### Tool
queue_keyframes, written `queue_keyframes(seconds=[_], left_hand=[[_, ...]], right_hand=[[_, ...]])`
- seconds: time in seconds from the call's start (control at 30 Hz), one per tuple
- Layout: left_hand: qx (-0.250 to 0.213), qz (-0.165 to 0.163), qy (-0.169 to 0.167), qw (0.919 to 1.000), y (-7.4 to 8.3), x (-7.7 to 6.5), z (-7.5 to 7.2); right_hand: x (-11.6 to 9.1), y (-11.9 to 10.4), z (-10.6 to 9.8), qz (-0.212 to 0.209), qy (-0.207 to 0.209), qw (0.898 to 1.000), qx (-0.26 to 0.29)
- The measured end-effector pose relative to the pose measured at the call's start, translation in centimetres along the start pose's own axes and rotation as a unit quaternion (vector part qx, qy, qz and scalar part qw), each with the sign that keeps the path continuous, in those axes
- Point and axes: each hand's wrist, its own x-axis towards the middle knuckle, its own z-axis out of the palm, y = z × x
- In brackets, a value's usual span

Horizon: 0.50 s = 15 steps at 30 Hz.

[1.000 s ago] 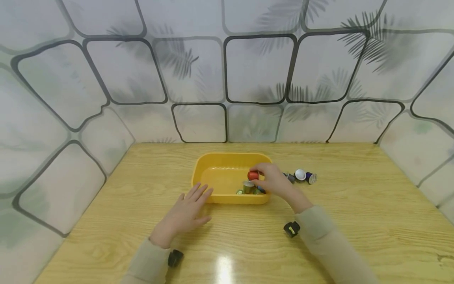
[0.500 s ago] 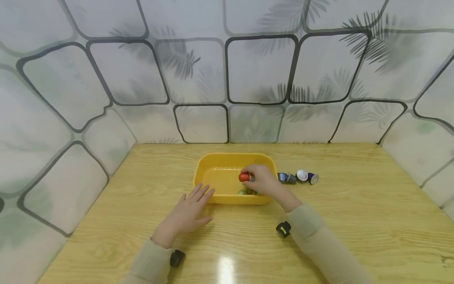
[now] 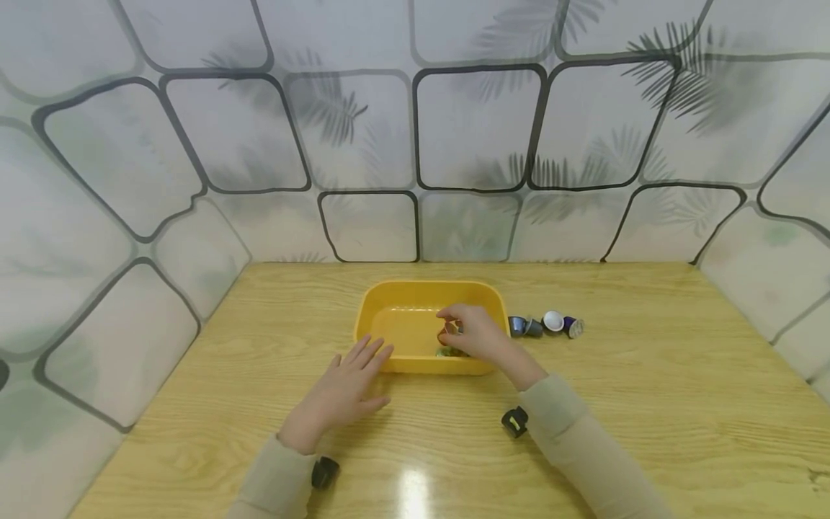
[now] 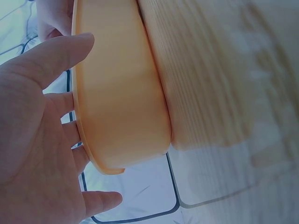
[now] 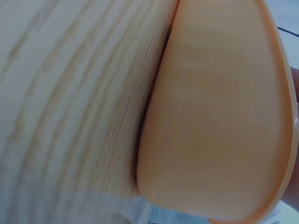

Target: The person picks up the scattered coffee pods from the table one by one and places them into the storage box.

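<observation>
The left hand (image 3: 340,389) lies spread and loose at the near corner of the tub (image 3: 428,365), where light contact could steady it. Farther right, the right hand (image 3: 481,335) curves about a reddish cup (image 3: 446,331) inside — gripped or released, I cannot tell. Best freed low; it shows darker, less plainly than half a second ago.

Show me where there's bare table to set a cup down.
Bare: the table between the yellow tray and left wall, and right of the purple capsule. Crowded: the capsule row by the tray's right end, and inside it, beneath the right hand.
</observation>
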Motion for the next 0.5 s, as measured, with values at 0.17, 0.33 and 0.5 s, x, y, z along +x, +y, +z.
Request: queue_keyframes(seconds=[0.17, 0.33, 0.5], left_hand=[[0.002, -0.002, -0.002, 1.0000, 0.04, 0.01, 0.06], [0.006, -0.001, -0.003, 1.0000, 0.02, 0.02, 0.13], [0.005, 0.000, -0.002, 1.0000, 0.02, -0.01, 0.14]], right_hand=[[-0.28, 0.10, -0.19, 0.005, 0.004, 1.000, 0.012], [-0.54, 0.09, -0.46, 0.010, -0.001, 1.000, 0.000], [-1.07, 0.23, -0.84, 0.011, -0.003, 1.000, 0.003]])
